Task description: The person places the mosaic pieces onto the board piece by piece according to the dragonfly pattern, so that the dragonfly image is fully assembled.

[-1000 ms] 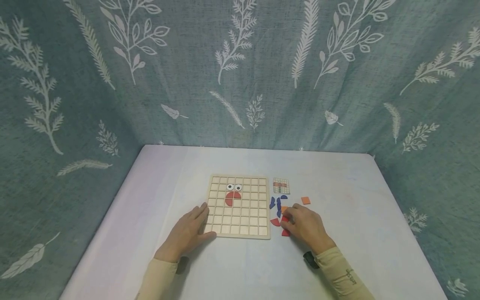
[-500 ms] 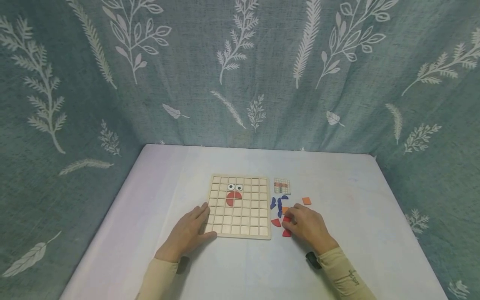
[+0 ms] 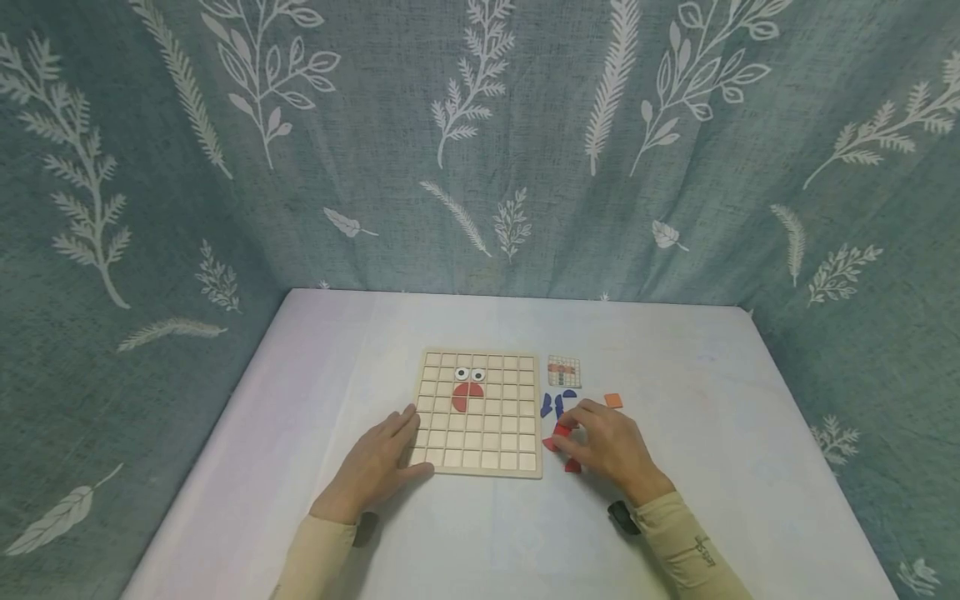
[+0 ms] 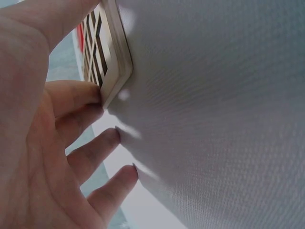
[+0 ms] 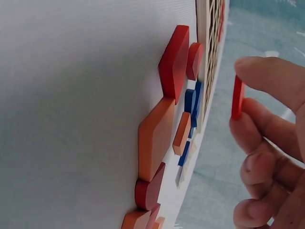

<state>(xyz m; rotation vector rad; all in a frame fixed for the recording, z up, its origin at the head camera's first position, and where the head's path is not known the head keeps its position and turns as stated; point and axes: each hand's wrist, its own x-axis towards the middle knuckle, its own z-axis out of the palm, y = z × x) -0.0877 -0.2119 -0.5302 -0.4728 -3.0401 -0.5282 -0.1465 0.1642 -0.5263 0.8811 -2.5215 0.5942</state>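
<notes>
My right hand (image 3: 611, 443) is raised a little above the loose pieces and pinches a thin red tile (image 5: 237, 98) between thumb and fingertips. Its full outline is hidden, as the right wrist view shows it edge-on. At the lower left corner of a wooden grid board (image 3: 495, 438), my left hand (image 3: 373, 462) rests with fingers spread, touching the frame. Two round eye pieces (image 3: 462, 374) lie on the board, and several red quarter-circle pieces (image 3: 460, 404) lie just below them.
Right of the board lie blue pieces (image 3: 546, 406), more red pieces (image 3: 573, 466) and an orange square (image 3: 613, 401). In the right wrist view an orange tile (image 5: 156, 138) lies by a red one (image 5: 175, 64). A patterned card (image 3: 563, 372) lies behind them.
My right hand has lifted slightly and shifted a little left, now with a red tile visible between its fingers. The left hand and the board stay in place.
</notes>
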